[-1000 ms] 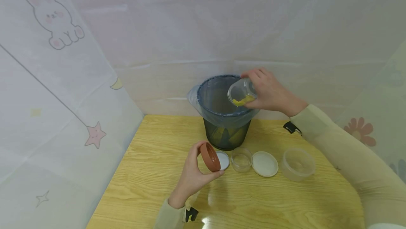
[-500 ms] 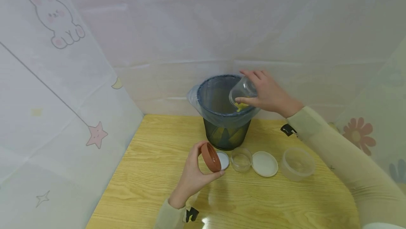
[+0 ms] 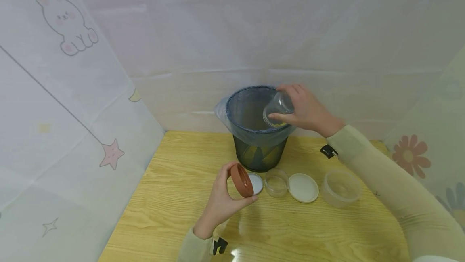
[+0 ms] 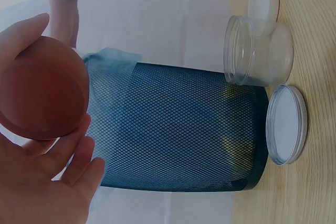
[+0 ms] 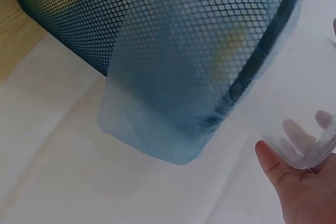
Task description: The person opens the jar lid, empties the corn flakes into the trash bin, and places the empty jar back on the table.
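My right hand (image 3: 308, 110) grips a clear plastic jar (image 3: 281, 102), tipped mouth-down over the right side of a mesh wastebasket (image 3: 259, 157). A little yellow stuff (image 3: 279, 124) shows at the jar's mouth. The wastebasket stands upright and is lined with a blue plastic bag (image 3: 223, 110) folded over its rim. In the right wrist view, the jar and my thumb appear at the right edge, beside the bin's rim. Lower down, my left hand (image 3: 219, 203) holds a reddish-brown round lid (image 3: 241, 180) on edge, its hollow side turned right, in front of the bin.
A row of things lies on the wooden table (image 3: 174, 173) before the bin: a silver-rimmed white lid (image 3: 256, 183), a clear empty jar (image 3: 277, 184), a cream lid (image 3: 303, 188) and a translucent tub (image 3: 342, 189). A printed wall sheet (image 3: 189, 52) hangs behind.
The right hand has tipped the jar further down and lowered slightly; the yellow stuff in it has shrunk to a small bit at the mouth. The left hand stays put with its lid.
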`<state>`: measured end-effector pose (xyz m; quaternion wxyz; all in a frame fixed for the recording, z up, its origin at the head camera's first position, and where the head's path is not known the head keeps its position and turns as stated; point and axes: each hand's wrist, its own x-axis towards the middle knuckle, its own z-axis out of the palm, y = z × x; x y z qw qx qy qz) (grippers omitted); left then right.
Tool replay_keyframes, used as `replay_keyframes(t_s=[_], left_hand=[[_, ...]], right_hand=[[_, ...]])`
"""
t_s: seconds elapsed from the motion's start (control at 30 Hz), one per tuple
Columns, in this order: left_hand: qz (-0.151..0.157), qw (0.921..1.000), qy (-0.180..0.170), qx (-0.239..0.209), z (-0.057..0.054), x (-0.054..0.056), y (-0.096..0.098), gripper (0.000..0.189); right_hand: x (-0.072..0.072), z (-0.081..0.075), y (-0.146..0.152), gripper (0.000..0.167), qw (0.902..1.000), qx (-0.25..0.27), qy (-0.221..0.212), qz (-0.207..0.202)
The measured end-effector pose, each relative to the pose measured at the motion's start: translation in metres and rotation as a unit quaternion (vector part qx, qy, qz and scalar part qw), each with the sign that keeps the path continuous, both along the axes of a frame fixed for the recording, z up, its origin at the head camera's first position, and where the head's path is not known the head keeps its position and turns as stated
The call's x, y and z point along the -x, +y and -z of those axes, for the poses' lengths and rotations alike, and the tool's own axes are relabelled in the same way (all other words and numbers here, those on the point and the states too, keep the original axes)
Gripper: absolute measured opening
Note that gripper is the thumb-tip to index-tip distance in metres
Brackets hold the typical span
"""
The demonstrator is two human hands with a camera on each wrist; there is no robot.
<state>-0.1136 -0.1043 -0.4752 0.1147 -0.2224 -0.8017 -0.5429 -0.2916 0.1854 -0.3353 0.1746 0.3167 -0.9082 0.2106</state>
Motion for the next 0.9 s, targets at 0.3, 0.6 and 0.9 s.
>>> replay_keyframes(t_s=[0.3,0.6,0.9], left_hand=[[0.005,1.0000,0.000,0.000,0.001,-0.002,0.001,0.088],[0.001,1.0000,0.004,0.005,0.002,-0.002,0.000,0.090],[0.005,0.9998,0.016,0.008,0.002,-0.001,0.000,0.093]], right_hand=[[-0.007,-0.034,-0.002,0.075,0.9922,0.062,0.108,-0.012],[-0.007,-0.024,-0.015,0.075,0.9969,0.012,0.078,-0.009],[-0.003,-0.008,-0.016,0.086,0.9998,-0.012,0.016,-0.004]])
